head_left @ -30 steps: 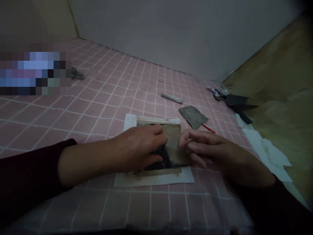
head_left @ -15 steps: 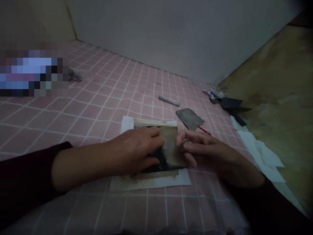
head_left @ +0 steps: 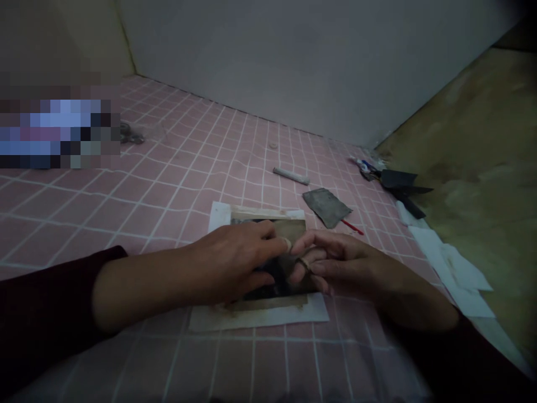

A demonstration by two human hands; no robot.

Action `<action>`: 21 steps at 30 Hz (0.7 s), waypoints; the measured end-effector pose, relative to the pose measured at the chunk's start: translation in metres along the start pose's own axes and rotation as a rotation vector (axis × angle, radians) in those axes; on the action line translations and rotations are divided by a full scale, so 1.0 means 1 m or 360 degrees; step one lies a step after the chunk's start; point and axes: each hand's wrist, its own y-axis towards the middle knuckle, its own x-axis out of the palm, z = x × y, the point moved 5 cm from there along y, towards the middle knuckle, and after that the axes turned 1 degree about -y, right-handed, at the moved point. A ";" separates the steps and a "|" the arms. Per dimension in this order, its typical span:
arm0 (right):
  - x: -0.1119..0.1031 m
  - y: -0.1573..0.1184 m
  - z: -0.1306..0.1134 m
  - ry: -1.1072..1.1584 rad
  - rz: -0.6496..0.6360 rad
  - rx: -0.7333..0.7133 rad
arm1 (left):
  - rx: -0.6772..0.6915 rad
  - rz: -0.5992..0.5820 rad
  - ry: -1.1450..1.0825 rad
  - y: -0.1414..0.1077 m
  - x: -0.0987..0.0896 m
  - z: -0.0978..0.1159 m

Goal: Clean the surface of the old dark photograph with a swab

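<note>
Head view: your left hand [head_left: 226, 266] and right hand [head_left: 348, 266] meet, fingertips together on the stained photograph [head_left: 291, 230]; keep it steady.

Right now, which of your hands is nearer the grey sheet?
The right. Your right hand lies just on the near side of the grey sheet, apart from it; your left hand is farther away, to the sheet's near left.

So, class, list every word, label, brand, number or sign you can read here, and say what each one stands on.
No word, number or brand can be read.
The small item with blue and red print: markings too small and blurred to read.
The photo print under the left hand and right hand: no lettering shows.
</note>
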 end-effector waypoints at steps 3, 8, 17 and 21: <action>0.001 0.001 -0.001 0.0011 -0.0003 -0.0043 | 0.0023 -0.0017 0.0038 0.001 0.001 0.001; 0.001 0.004 0.005 0.0109 -0.0060 -0.0049 | 0.0070 -0.0041 0.0093 0.002 0.000 0.004; -0.005 0.006 0.009 -0.0057 0.0086 0.0021 | 0.0030 -0.0069 0.0093 0.002 0.000 0.003; -0.009 0.002 0.004 -0.0144 0.0181 0.0033 | 0.0003 -0.0079 0.0091 0.002 0.001 0.002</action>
